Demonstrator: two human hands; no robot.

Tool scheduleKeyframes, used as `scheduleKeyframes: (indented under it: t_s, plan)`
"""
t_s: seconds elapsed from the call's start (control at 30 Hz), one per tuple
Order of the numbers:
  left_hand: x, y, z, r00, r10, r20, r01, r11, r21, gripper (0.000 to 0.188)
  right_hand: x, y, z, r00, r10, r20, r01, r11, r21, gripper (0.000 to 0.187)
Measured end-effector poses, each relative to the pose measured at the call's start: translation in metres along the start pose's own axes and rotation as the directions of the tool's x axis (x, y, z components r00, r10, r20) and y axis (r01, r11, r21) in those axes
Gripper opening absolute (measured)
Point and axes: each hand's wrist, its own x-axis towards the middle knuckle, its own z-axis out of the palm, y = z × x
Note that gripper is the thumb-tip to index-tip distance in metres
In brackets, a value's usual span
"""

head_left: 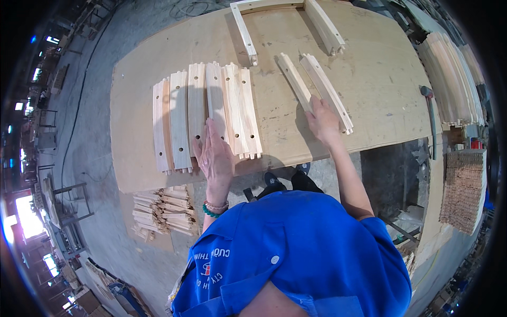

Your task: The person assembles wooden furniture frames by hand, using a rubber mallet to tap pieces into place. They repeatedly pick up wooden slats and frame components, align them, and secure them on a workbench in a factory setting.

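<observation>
I read the right grip (323,124) clamped on the narrow slat (294,79), its long axis running away and leftward; the wider slat (327,91) lies just right. Left grip (215,157), fingers extended, rests on the slat row (179,116).

A blue shirt (327,238) is worn with green wrist beads (209,213) and dark shoes (271,178).

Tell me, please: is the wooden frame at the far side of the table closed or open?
Open, on the side nearest the person. The wooden frame has side pieces, but nothing joins their near ends, where pegs show.
</observation>
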Motion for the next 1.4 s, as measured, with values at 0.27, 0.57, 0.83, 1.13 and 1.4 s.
scheduleKeyframes:
  t_s: [0.27, 0.57, 0.83, 1.13, 1.4]
  plan:
    - [-0.004, -0.001, -0.001, 0.998, -0.068, 0.005, 0.067, 0.99, 0.124, 0.063, -0.025, -0.001, -0.005, 0.883, -0.284, 0.375, -0.374, 0.061, 0.926, 0.046]
    - [-0.006, 0.041, -0.042, 0.975, -0.069, 0.21, 0.176, 0.817, -0.549, 0.06, -0.042, -0.045, 0.001, 0.793, -0.502, 0.345, -0.469, -0.142, 0.871, 0.051]
    - [-0.01, 0.045, -0.032, 0.992, 0.1, -0.078, -0.127, 0.761, -0.636, 0.058, -0.047, -0.059, -0.032, 0.818, -0.542, 0.194, -0.337, -0.178, 0.924, 0.057]
    - [0.013, 0.013, -0.061, 0.77, 0.558, -0.308, -0.591, 0.807, -0.016, 0.057, -0.034, 0.03, -0.113, 0.926, -0.368, -0.088, 0.254, 0.432, 0.865, 0.063]
    - [0.02, -0.013, -0.07, 0.884, 0.39, -0.258, -0.425, 0.9, -0.098, 0.07, -0.087, -0.077, -0.072, 0.727, -0.639, 0.252, 0.647, 0.76, 0.061, 0.077]
